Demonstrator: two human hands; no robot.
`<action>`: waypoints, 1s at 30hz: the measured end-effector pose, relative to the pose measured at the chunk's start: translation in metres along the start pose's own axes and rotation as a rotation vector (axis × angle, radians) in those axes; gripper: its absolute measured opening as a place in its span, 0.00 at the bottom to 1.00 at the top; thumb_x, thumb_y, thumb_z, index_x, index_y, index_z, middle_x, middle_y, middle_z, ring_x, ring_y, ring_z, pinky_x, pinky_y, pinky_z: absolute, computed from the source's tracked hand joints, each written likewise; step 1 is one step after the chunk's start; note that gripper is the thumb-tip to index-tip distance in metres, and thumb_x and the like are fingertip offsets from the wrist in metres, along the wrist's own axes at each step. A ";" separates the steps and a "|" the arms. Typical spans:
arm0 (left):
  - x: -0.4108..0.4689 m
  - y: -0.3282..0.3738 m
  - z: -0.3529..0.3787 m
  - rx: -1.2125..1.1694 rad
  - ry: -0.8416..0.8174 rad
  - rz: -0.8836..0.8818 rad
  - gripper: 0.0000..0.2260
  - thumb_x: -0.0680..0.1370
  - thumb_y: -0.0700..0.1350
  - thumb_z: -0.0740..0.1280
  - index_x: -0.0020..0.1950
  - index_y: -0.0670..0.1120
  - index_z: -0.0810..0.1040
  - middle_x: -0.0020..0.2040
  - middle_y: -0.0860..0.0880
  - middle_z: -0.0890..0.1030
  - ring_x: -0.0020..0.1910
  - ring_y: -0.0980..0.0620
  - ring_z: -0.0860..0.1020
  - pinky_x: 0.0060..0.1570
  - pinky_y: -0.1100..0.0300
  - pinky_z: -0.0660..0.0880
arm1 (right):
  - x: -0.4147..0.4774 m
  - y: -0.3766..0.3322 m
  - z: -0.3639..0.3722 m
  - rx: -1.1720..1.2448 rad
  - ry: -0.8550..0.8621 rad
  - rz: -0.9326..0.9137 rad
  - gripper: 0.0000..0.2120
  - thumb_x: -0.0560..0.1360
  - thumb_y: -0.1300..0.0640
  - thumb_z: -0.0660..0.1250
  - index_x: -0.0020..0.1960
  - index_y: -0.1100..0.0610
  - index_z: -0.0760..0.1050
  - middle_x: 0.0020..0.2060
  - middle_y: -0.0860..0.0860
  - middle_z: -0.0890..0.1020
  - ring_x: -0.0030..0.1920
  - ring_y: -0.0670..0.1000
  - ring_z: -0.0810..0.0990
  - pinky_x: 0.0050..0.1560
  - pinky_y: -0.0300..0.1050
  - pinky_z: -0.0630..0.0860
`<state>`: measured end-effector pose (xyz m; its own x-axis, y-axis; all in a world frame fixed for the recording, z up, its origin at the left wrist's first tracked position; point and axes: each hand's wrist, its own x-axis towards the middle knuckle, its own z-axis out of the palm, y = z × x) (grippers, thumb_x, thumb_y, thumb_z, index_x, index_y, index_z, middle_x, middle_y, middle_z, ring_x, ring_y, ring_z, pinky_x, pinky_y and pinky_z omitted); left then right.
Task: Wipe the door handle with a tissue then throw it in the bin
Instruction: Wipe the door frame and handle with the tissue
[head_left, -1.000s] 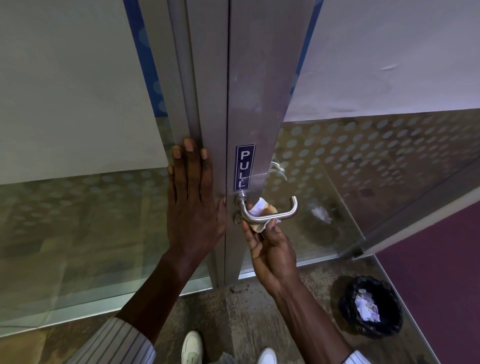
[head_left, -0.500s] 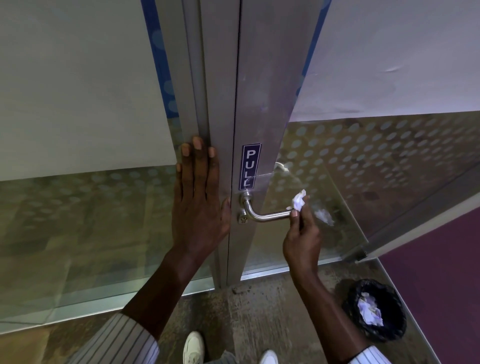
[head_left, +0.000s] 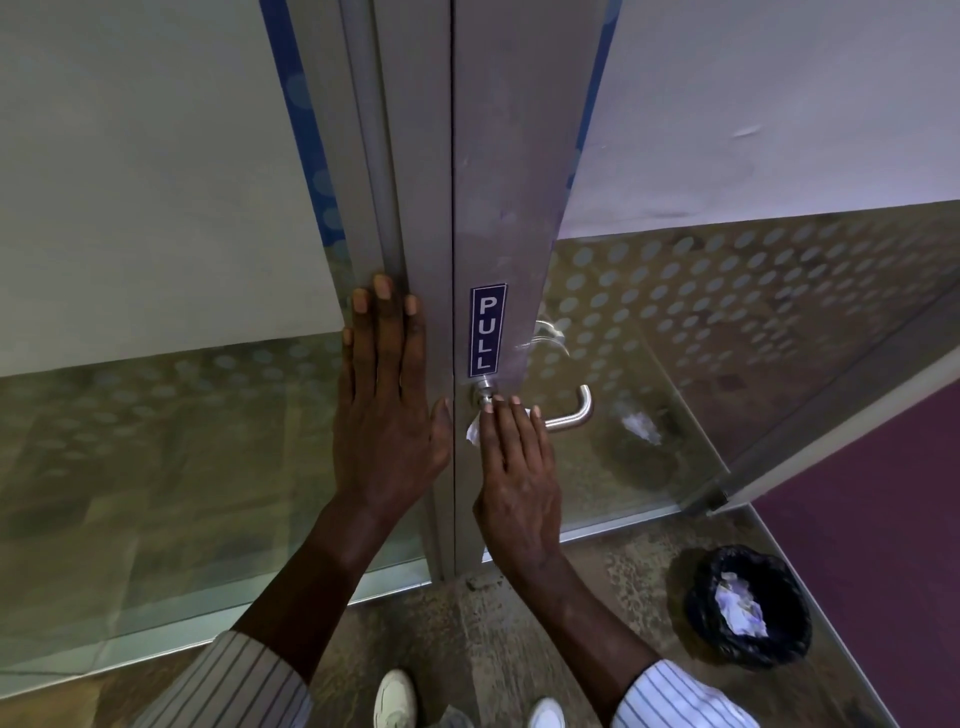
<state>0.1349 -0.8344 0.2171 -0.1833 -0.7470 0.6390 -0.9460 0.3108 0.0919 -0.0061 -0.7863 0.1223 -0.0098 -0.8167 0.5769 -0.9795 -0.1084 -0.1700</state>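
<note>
- The glass wall (head_left: 156, 415) runs away from the left hand's outer side, frosted white on top and dotted lower down; past the right hand, the door's own glass panel (head_left: 727, 322) carries the same dotted band.
- The metal door frame (head_left: 498, 182) rises straight above both hands, with a blue PULL sticker (head_left: 488, 330) just above the right hand's fingertips.
- The floor (head_left: 519, 613) under the wrists is mottled brown, and well off to the right of the right forearm it turns purple.
- Both forearms reach up from striped sleeves (head_left: 675, 696), the left angled in from the lower left, the right from the lower right.
- The left hand (head_left: 387, 410) lies flat on the frame, fingers straight and close together pointing up, thumb spread towards the right hand, holding nothing.
- The right hand (head_left: 519, 467) sits just beside it, palm to the door, fingers together, pressing the tissue against the base of the handle.
- The bin (head_left: 748, 608), lined in black with crumpled paper inside, stands on the floor down and to the right of the right wrist.
- The door handle (head_left: 574, 415) sticks out from under the right hand's fingers, its bent end pointing up.
- The tissue (head_left: 472, 430) shows as a white scrap at the left edge of the right hand's fingers, touching the handle's round base.
- Two white shoe tips (head_left: 395, 699) show on the floor between the forearms.
</note>
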 end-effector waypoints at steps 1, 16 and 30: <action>0.000 -0.001 -0.001 0.001 -0.002 0.003 0.47 0.79 0.54 0.72 0.87 0.39 0.47 0.87 0.43 0.36 0.87 0.43 0.33 0.88 0.47 0.42 | 0.001 -0.005 0.000 -0.022 -0.002 0.017 0.33 0.74 0.70 0.54 0.78 0.67 0.71 0.76 0.63 0.76 0.79 0.63 0.73 0.81 0.63 0.66; 0.000 -0.007 -0.001 -0.013 -0.011 0.047 0.51 0.77 0.52 0.74 0.87 0.41 0.43 0.86 0.44 0.31 0.87 0.43 0.32 0.86 0.48 0.40 | 0.002 0.086 -0.012 0.078 0.025 0.160 0.26 0.80 0.70 0.59 0.77 0.64 0.72 0.80 0.61 0.71 0.81 0.59 0.69 0.83 0.59 0.65; -0.001 -0.004 0.010 -0.060 0.049 0.022 0.49 0.78 0.49 0.75 0.87 0.39 0.46 0.87 0.40 0.42 0.87 0.40 0.35 0.87 0.41 0.45 | 0.029 0.010 -0.018 1.609 0.393 1.330 0.13 0.85 0.68 0.64 0.67 0.67 0.81 0.57 0.63 0.88 0.53 0.56 0.87 0.69 0.62 0.80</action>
<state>0.1363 -0.8409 0.2091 -0.1889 -0.7108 0.6775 -0.9240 0.3622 0.1223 -0.0196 -0.8006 0.1513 -0.6204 -0.6873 -0.3778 0.6323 -0.1534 -0.7594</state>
